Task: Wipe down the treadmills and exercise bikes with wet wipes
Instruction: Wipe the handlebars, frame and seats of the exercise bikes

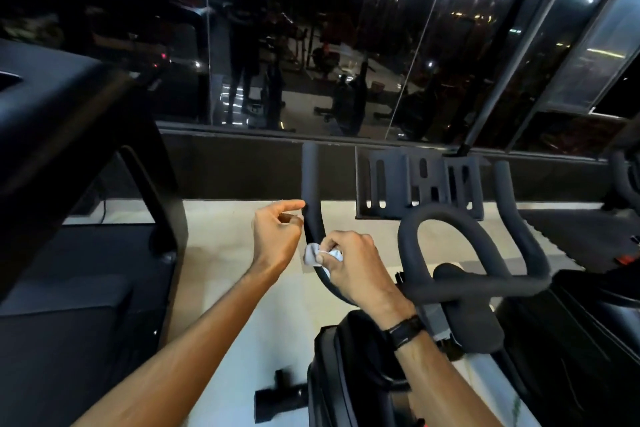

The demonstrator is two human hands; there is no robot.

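On the near side of the exercise bike's handlebar (446,243), the person's right hand (353,263) is curling round the bar's left-hand bend, its fingers (323,258) pinching a crumpled white wet wipe (311,253) against the dark tube. A black band (405,331) is sitting on that wrist. Just left of the handlebar, the left hand (277,236) is hovering with its fingers loosely curled, holding nothing; the forefinger tip looks to be touching or nearly touching the upright left horn (311,180) of the bar, and which of the two cannot be told.

The wipe is probably soft, light and damp, bunching easily, so it is best kept pinched in a wad that wraps partly round the tube. The handlebar seems stiff and fixed, with a matte, grippy-looking coating, so it should be taking firm rubbing without shifting; the free hand could be steadying the horn above the wipe.

Beyond the handlebar, a slotted dark holder (419,184) is standing at the front of the bike. To the handlebar's left, a treadmill (86,135) is looming, dark and blurred. Behind the handlebar, a glass wall (311,45) is reflecting gym lights.

No brand, label or writing is legible anywhere.
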